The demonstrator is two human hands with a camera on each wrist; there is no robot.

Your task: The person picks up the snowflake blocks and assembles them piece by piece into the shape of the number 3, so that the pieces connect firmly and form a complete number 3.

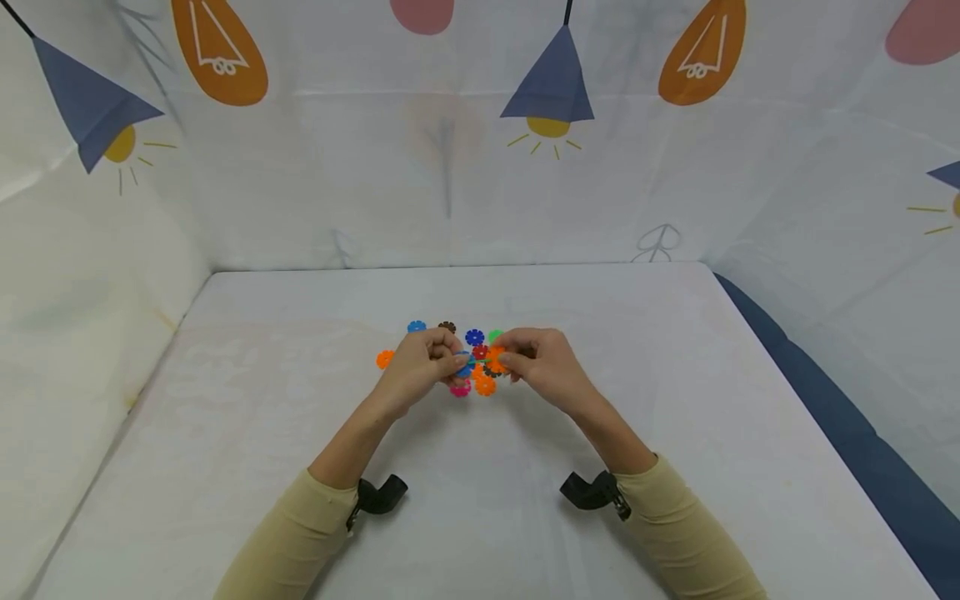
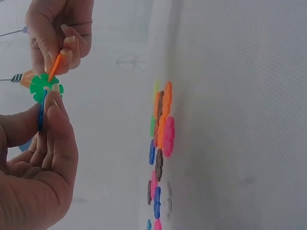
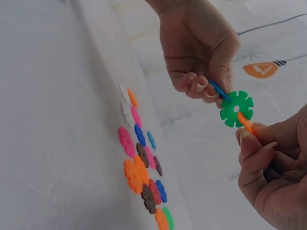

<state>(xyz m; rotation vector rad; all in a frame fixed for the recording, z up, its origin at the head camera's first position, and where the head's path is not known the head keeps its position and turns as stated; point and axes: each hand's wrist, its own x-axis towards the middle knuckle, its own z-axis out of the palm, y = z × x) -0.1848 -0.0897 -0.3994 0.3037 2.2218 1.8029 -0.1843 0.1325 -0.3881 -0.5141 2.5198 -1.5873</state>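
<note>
Both hands are raised over the table, close together. My left hand (image 1: 420, 365) pinches a blue notched plastic disc (image 3: 218, 89) between thumb and fingers. In my right hand (image 1: 551, 371), thumb and fingertips grip an orange notched disc (image 2: 55, 67). Between them is a green notched disc (image 3: 244, 103) with a round hole in its middle. The blue disc meets its rim on one side, and the orange one sits at a slot on the other. In the left wrist view, a left fingertip (image 2: 56, 88) overlaps the green disc's edge.
Below the hands, several loose notched discs lie in a cluster, among them a pink disc (image 1: 460, 389), a dark blue disc (image 1: 474, 337) and an orange disc (image 1: 385, 359). They rest on a white-covered table (image 1: 300, 325). Printed white cloth (image 1: 375, 183) hangs behind it.
</note>
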